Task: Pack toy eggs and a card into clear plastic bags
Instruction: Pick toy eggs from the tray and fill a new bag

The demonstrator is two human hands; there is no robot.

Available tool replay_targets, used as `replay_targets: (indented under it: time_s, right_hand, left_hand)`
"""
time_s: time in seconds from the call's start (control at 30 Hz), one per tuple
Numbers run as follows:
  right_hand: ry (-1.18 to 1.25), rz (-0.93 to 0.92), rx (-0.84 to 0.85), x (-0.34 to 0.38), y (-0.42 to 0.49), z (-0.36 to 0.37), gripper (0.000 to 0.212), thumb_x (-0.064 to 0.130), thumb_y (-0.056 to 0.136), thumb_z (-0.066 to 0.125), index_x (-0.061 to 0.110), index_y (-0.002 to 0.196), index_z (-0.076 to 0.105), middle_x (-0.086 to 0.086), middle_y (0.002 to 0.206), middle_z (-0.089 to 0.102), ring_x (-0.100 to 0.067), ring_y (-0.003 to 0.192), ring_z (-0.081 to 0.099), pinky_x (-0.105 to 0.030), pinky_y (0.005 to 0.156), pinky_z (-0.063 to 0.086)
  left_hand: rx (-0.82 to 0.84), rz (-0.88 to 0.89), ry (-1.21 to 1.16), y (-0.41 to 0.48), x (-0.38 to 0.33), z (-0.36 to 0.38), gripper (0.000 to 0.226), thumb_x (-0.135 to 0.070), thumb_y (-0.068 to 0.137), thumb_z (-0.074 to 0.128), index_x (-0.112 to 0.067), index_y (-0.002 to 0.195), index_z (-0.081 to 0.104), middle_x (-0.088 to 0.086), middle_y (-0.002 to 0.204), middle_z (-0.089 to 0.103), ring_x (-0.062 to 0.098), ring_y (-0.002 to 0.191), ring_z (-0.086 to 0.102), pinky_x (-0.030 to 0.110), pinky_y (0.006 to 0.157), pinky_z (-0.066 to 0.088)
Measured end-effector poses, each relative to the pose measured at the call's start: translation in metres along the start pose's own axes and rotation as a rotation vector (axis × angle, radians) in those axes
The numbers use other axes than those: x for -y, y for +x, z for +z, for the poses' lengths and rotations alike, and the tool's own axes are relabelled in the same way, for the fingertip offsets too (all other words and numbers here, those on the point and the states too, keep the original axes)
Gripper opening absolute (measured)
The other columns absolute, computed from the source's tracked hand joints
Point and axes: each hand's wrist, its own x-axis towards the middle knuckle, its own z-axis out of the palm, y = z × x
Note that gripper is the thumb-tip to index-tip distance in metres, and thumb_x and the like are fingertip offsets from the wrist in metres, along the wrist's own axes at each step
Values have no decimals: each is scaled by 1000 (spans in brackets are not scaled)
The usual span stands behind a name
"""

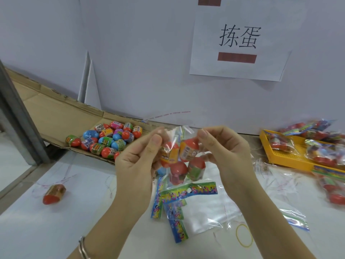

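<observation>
Both hands hold up a clear plastic bag (178, 157) above the table, with several toy eggs inside it, red tops and printed wrappers. My left hand (136, 161) pinches the bag's top left edge between thumb and fingers. My right hand (222, 148) pinches the top right edge. Below the bag lie colourful printed cards (188, 191) and a pile of flat clear bags (211, 212). Loose toy eggs (110, 139) sit heaped on flattened cardboard (56, 116) at the left.
One single egg (54, 193) lies on the white table at the left. A yellow tray (285, 154) with filled bags stands at the right. A yellow rubber band (244, 235) lies near the front. A white wall with a paper sign (239, 42) closes the back.
</observation>
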Motion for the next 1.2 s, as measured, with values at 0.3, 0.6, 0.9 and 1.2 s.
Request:
replay_targets:
  time_s: [0.3, 0.6, 0.9, 1.2]
  right_hand:
    - [-30, 20, -34, -5, -3, 6, 12, 27, 75, 68, 15, 78, 65, 7, 66, 69, -5, 56, 62, -18, 52, 50]
    - [-904, -860, -50, -8, -7, 6, 14, 17, 88, 63, 11, 95, 74, 4, 90, 69, -13, 84, 62, -30, 76, 52]
    - [-984, -839, -53, -12, -5, 4, 17, 18, 89, 63, 11, 98, 75, 1, 92, 73, -21, 83, 67, -39, 76, 52]
    - [-1156, -1008, -127, -8, -3, -1, 13, 15, 87, 65, 13, 80, 75, 4, 77, 72, -21, 66, 65, -36, 68, 48]
  left_hand:
    - [-161, 67, 12, -3, 3, 1, 22, -20, 72, 69, -17, 93, 77, 3, 89, 77, 10, 79, 73, 18, 63, 56]
    - [-7, 192, 264, -9, 7, 2, 28, -16, 78, 67, -21, 105, 70, -8, 94, 76, 11, 92, 72, 16, 72, 56]
    - [140, 261, 450, -16, 11, 5, 38, -17, 85, 67, -39, 116, 66, -13, 86, 75, 32, 74, 55, 62, 69, 51]
    - [150, 419, 744, -19, 15, 2, 37, -19, 87, 62, -38, 118, 59, 9, 74, 72, 26, 60, 68, 42, 57, 57]
